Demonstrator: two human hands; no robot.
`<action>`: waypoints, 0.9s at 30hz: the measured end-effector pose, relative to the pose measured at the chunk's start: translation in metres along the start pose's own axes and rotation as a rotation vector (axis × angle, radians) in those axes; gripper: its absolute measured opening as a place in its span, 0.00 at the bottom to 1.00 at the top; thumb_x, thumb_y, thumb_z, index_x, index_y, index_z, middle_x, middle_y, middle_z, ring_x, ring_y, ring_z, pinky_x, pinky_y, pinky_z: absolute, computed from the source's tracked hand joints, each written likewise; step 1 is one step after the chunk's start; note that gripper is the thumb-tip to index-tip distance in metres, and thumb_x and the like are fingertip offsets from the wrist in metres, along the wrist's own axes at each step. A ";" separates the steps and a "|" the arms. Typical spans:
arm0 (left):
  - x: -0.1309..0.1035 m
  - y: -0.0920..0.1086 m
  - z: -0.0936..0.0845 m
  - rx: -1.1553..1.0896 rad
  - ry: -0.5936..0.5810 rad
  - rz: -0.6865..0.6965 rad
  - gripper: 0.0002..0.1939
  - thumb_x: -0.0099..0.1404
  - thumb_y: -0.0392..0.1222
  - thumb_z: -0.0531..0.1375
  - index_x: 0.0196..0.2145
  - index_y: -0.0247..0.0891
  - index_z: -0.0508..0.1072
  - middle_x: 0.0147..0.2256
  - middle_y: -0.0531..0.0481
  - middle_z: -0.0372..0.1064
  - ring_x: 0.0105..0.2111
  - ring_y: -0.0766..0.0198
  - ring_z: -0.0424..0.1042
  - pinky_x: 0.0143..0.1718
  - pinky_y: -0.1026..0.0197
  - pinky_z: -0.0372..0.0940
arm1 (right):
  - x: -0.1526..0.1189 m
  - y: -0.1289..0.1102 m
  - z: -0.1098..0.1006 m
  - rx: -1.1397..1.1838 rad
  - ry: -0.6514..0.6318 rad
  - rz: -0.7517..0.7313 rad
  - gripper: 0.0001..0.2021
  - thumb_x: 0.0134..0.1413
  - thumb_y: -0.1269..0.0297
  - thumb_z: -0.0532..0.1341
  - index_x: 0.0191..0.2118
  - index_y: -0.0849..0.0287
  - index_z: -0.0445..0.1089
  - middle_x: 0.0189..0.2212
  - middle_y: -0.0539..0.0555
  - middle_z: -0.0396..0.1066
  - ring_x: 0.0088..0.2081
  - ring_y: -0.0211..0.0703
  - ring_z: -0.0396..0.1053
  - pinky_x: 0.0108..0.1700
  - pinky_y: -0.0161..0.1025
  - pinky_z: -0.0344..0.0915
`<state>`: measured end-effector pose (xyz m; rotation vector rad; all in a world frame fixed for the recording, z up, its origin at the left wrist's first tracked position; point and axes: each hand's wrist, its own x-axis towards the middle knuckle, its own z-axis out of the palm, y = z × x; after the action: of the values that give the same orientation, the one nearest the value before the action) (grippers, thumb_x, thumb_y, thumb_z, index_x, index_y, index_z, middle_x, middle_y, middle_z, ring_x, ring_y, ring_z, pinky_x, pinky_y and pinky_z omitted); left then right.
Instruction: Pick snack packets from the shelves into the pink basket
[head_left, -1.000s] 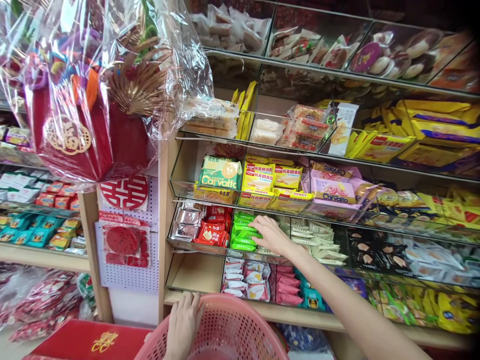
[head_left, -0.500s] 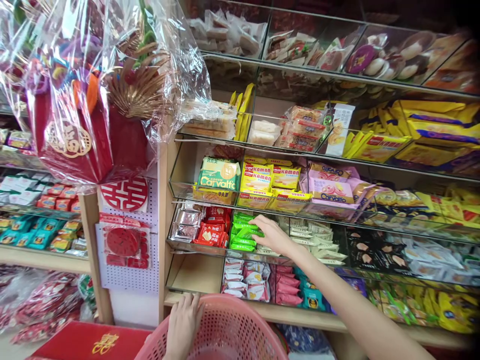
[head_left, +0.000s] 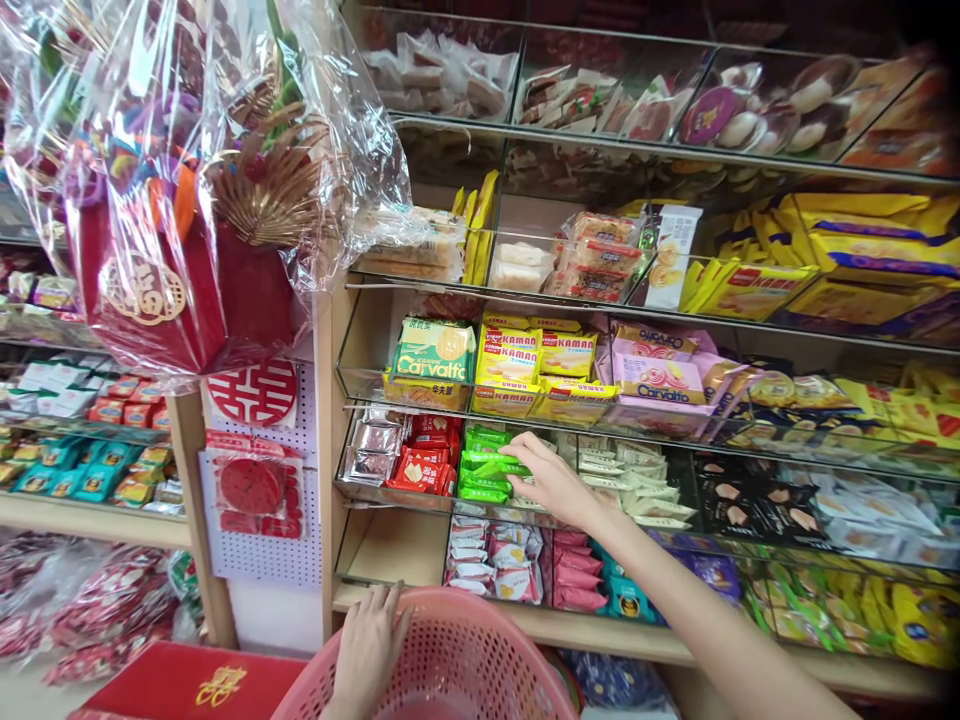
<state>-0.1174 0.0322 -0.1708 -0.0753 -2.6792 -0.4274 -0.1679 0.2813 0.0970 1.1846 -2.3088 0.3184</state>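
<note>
My right hand (head_left: 551, 478) reaches into a glass shelf bin and pinches a green snack packet (head_left: 496, 465) lifted slightly off the pile of green packets (head_left: 484, 480). Red packets (head_left: 424, 460) and silver packets (head_left: 375, 440) lie in the bin to the left, white packets (head_left: 630, 480) to the right. Lower down, my left hand (head_left: 367, 645) grips the rim of a pink plastic basket (head_left: 457, 665) held in front of the bottom shelf.
Glass-fronted shelves (head_left: 645, 330) hold yellow Kaman boxes (head_left: 517, 360), a green Carvalto box (head_left: 433, 352) and many more snacks. A cellophane-wrapped red gift basket (head_left: 180, 200) hangs at upper left. A red box (head_left: 187, 685) lies at the bottom left.
My right hand has closed its fingers on one green packet and raised it a little from the pile. The left hand stays on the basket rim.
</note>
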 end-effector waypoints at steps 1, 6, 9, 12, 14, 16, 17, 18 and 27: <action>0.000 0.000 -0.001 -0.005 -0.007 -0.001 0.21 0.68 0.43 0.45 0.53 0.36 0.67 0.45 0.42 0.70 0.44 0.55 0.69 0.44 0.54 0.58 | -0.002 -0.001 0.000 -0.006 0.002 0.002 0.20 0.54 0.71 0.55 0.54 0.54 0.60 0.43 0.56 0.62 0.45 0.43 0.64 0.48 0.43 0.65; 0.001 -0.002 0.000 -0.112 -0.006 -0.019 0.21 0.67 0.44 0.46 0.52 0.37 0.68 0.46 0.42 0.71 0.45 0.55 0.69 0.46 0.53 0.59 | -0.011 -0.008 -0.001 -0.050 0.032 -0.007 0.20 0.54 0.72 0.54 0.53 0.54 0.60 0.43 0.56 0.62 0.46 0.44 0.64 0.48 0.44 0.66; 0.004 -0.004 -0.002 -0.297 0.077 -0.025 0.20 0.66 0.47 0.48 0.49 0.38 0.70 0.45 0.42 0.71 0.45 0.54 0.69 0.46 0.53 0.61 | -0.018 -0.015 -0.002 -0.103 0.073 -0.023 0.19 0.54 0.72 0.54 0.52 0.55 0.61 0.44 0.57 0.63 0.47 0.46 0.65 0.48 0.44 0.67; 0.006 0.007 -0.016 -0.591 0.167 -0.055 0.19 0.63 0.51 0.51 0.44 0.38 0.72 0.44 0.41 0.71 0.47 0.52 0.68 0.49 0.50 0.61 | -0.028 -0.029 0.001 -0.189 0.124 -0.075 0.19 0.54 0.73 0.54 0.52 0.56 0.61 0.43 0.58 0.65 0.45 0.47 0.66 0.46 0.46 0.68; 0.006 0.026 -0.035 -0.859 0.118 -0.114 0.20 0.61 0.55 0.54 0.43 0.39 0.72 0.45 0.41 0.70 0.49 0.51 0.66 0.53 0.49 0.58 | -0.038 -0.042 0.006 -0.238 0.155 -0.134 0.20 0.54 0.74 0.53 0.53 0.56 0.61 0.42 0.58 0.67 0.44 0.48 0.67 0.45 0.48 0.69; 0.003 0.049 -0.058 -1.245 -0.105 -0.193 0.23 0.61 0.58 0.55 0.45 0.38 0.71 0.47 0.41 0.70 0.51 0.53 0.65 0.56 0.50 0.55 | -0.050 -0.057 0.015 -0.254 0.182 -0.204 0.23 0.54 0.75 0.54 0.56 0.57 0.59 0.41 0.58 0.68 0.45 0.49 0.67 0.45 0.49 0.69; 0.002 0.061 -0.070 -1.479 -0.261 -0.239 0.26 0.61 0.60 0.53 0.47 0.37 0.70 0.48 0.41 0.69 0.50 0.54 0.67 0.55 0.50 0.57 | -0.056 -0.064 0.021 -0.246 0.193 -0.240 0.24 0.54 0.76 0.54 0.57 0.57 0.57 0.42 0.59 0.69 0.46 0.49 0.67 0.46 0.49 0.69; 0.000 0.072 -0.081 -1.718 -0.391 -0.312 0.30 0.61 0.63 0.50 0.49 0.37 0.68 0.48 0.40 0.70 0.48 0.53 0.69 0.53 0.49 0.59 | -0.063 -0.070 0.027 -0.230 0.200 -0.270 0.26 0.53 0.76 0.55 0.59 0.58 0.55 0.42 0.59 0.69 0.47 0.49 0.67 0.48 0.50 0.69; -0.028 0.094 -0.112 -2.342 -0.602 -0.417 0.29 0.65 0.56 0.52 0.60 0.44 0.54 0.50 0.44 0.67 0.47 0.59 0.69 0.52 0.51 0.60 | -0.118 -0.099 0.069 -0.104 0.145 -0.286 0.28 0.54 0.76 0.55 0.61 0.58 0.52 0.41 0.58 0.72 0.49 0.48 0.68 0.50 0.50 0.70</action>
<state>-0.0359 0.0873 -0.0593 -0.2922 -0.8700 -3.4238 -0.0544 0.2742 -0.0279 1.3691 -1.9753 0.1712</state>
